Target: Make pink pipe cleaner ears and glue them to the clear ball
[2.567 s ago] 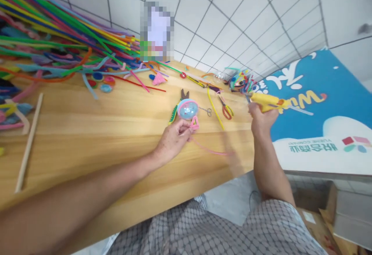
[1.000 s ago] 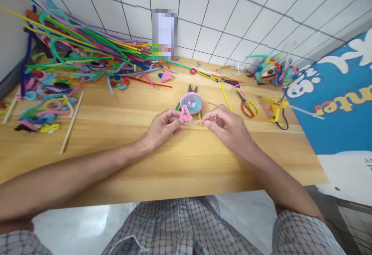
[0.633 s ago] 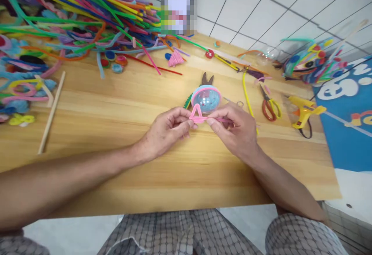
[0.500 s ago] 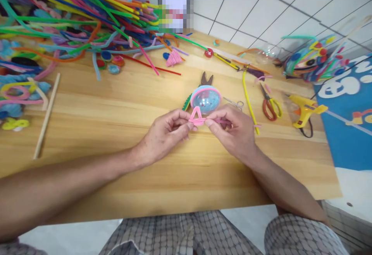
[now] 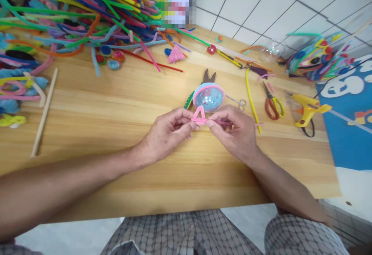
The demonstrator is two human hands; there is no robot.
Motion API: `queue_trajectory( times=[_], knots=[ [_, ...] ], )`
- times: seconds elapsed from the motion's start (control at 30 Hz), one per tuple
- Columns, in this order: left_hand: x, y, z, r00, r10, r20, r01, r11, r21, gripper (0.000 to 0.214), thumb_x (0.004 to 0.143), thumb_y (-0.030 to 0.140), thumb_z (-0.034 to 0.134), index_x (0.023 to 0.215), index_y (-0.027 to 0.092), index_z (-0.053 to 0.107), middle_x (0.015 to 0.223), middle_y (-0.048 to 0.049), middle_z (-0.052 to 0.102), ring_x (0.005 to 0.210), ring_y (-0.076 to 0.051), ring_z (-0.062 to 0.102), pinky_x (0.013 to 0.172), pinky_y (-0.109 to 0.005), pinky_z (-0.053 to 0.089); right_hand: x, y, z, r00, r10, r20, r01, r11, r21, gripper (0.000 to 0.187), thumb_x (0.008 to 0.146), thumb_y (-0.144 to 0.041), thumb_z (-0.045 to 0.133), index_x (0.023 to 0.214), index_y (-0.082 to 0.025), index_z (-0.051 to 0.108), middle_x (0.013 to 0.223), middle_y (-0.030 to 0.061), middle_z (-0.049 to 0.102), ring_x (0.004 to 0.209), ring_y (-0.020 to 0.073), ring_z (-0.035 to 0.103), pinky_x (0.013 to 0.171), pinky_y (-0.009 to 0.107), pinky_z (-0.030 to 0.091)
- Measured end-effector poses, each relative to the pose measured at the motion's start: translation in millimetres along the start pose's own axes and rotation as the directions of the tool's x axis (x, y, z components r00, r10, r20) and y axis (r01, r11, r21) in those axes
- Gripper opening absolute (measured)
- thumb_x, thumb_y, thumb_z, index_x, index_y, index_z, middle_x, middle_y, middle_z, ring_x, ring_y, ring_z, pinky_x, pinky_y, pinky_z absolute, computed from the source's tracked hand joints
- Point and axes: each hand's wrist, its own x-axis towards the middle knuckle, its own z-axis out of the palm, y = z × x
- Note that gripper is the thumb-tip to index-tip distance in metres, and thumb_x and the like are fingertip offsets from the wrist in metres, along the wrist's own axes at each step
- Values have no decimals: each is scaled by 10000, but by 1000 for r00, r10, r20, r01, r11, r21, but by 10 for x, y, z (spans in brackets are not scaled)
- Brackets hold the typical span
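Note:
My left hand [image 5: 165, 133] pinches a pink pipe cleaner [image 5: 199, 116] bent into a small triangle. My right hand [image 5: 232, 131] pinches the same pipe cleaner just right of the triangle, where its free tail runs across my fingers. Both hands hover over the wooden table [image 5: 122, 104]. Right behind them lies a clear blue ball with a pink rim [image 5: 208, 97], with a green strip and brown ears attached.
A heap of coloured pipe cleaners [image 5: 72, 11] covers the far left. A wooden stick [image 5: 43, 113] lies at the left. Small scissors [image 5: 238, 102], red-and-yellow scissors [image 5: 273, 104], a yellow glue gun [image 5: 308, 109] and a colourful craft ball [image 5: 316, 59] sit on the right.
My right hand put the glue gun down on the right, came to the centre and took hold of the pink pipe cleaner's tail. The view tipped down and closer.

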Motion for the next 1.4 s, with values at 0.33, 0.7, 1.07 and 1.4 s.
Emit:
queue_trajectory(
  times=[0.33, 0.7, 1.07, 1.4],
  knots=[
    [-12, 24, 12, 1000, -22, -6, 23, 999, 33, 213, 982, 377, 771, 1008, 172, 721, 871, -42, 788, 674, -118, 655, 641, -238, 545, -8, 14, 19, 999, 24, 31, -24, 1000, 2, 112, 928, -175, 724, 843, -244, 698, 755, -25, 706, 618, 119, 551, 597, 287, 451],
    [-13, 33, 6, 1000, -4, 8, 4, 999, 44, 220, 987, 380, 765, 1003, 167, 713, 886, -45, 780, 692, -119, 662, 654, -239, 549, -20, 17, 43, 1000, 15, 15, -16, 1000, 14, 114, 925, -170, 742, 846, -241, 701, 755, -30, 694, 616, 111, 551, 574, 267, 428],
    [-16, 29, 10, 1000, -2, 0, 2, 998, 61, 215, 991, 385, 752, 985, 176, 703, 880, -45, 773, 699, -125, 660, 652, -243, 551, -35, 19, 52, 999, 39, 9, -40, 999, 21, 99, 937, -210, 732, 851, -248, 704, 759, -25, 693, 610, 113, 553, 567, 271, 439],
    [-29, 29, 24, 1000, 15, -14, -13, 995, 102, 189, 979, 358, 749, 963, 175, 705, 839, -30, 741, 700, -125, 635, 652, -243, 531, -45, 16, 75, 999, 45, -7, -45, 998, 37, 115, 923, -187, 743, 838, -244, 692, 744, -32, 682, 605, 108, 552, 558, 262, 432]
  ],
)
